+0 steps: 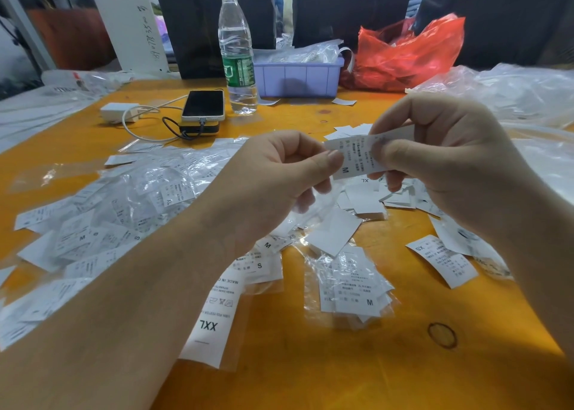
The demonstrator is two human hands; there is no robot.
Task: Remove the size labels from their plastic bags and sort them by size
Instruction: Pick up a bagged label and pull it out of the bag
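Above the middle of the orange table (310, 378), both hands hold one white size label marked M (352, 158). My left hand (279, 176) pinches its left end, and a clear plastic bag (313, 204) hangs below that hand. My right hand (435, 151) pinches the label's right part between thumb and fingers. A heap of bagged labels (124, 210) lies at the left. Loose label piles (366, 201) lie under my hands. A bagged M stack (354, 288), an XXL label (214, 316) and an XS label (441, 260) lie nearer me.
At the back stand a water bottle (236, 49), a lilac tray (298, 75) with bags, and a red plastic bag (407, 52). A phone (203, 105) on a power bank with a white charger (119, 113) lies back left. Crumpled clear plastic (512, 92) fills the right.
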